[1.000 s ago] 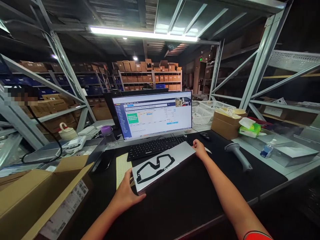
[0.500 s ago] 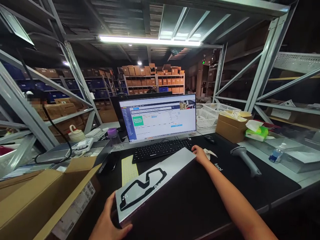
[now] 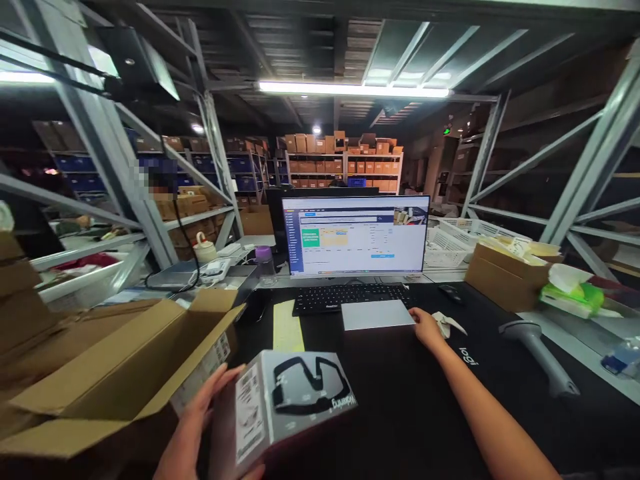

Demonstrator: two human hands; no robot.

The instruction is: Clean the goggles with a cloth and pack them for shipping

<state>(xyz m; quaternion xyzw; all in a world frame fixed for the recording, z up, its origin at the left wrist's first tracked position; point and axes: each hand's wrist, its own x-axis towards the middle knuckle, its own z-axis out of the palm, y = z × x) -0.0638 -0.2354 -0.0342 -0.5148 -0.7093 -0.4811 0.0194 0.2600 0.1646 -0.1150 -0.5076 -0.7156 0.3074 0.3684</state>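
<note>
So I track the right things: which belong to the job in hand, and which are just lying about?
In hand: printed box, held by the left hand; pale box, touched by the right hand.

Seemingly just lying about: tissue pack, purple-lidded bottle, white jug.

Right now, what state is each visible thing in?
Printed box: held in the left hand
White box: right hand at its end
Cardboard box: open
Monitor: on
Ceiling light: lit
Tissue pack: open, paper sticking out
Scanner: lying on the mat

bare mat (image 3: pixel 400 407) right of printed box (image 3: pixel 311 383)
</note>
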